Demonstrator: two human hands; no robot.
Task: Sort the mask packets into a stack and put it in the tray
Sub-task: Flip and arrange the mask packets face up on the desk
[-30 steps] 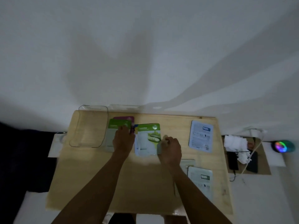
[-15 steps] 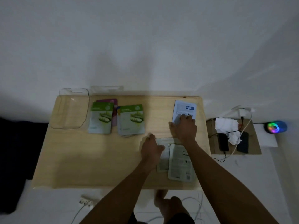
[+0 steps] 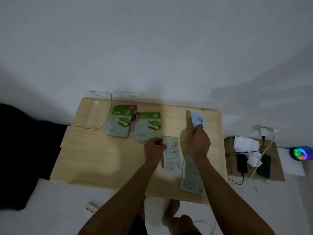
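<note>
A clear plastic tray [image 3: 94, 112] sits at the table's far left corner. Beside it lies a green mask packet [image 3: 120, 122] on top of a purple packet [image 3: 131, 107]. To its right a second green packet [image 3: 148, 126] lies on other packets. My right hand [image 3: 198, 141] pinches a white packet with a blue label [image 3: 197, 118] and holds it lifted and tilted. My left hand [image 3: 154, 149] grips the edge of a pale packet [image 3: 171, 155], raised off the table. Another pale packet [image 3: 190, 175] lies under my right forearm near the front edge.
The wooden table [image 3: 101, 158] stands against a white wall. To its right a cardboard sheet [image 3: 276, 167] on the floor carries two phones [image 3: 242, 162], cables and crumpled tissue [image 3: 247, 145]. A glowing coloured speaker [image 3: 300, 153] sits further right. A power strip [image 3: 92, 207] lies on the floor.
My right hand has picked the white blue-labelled packet up off the table. My left hand has taken hold of a pale packet and lifted it away from the other one.
</note>
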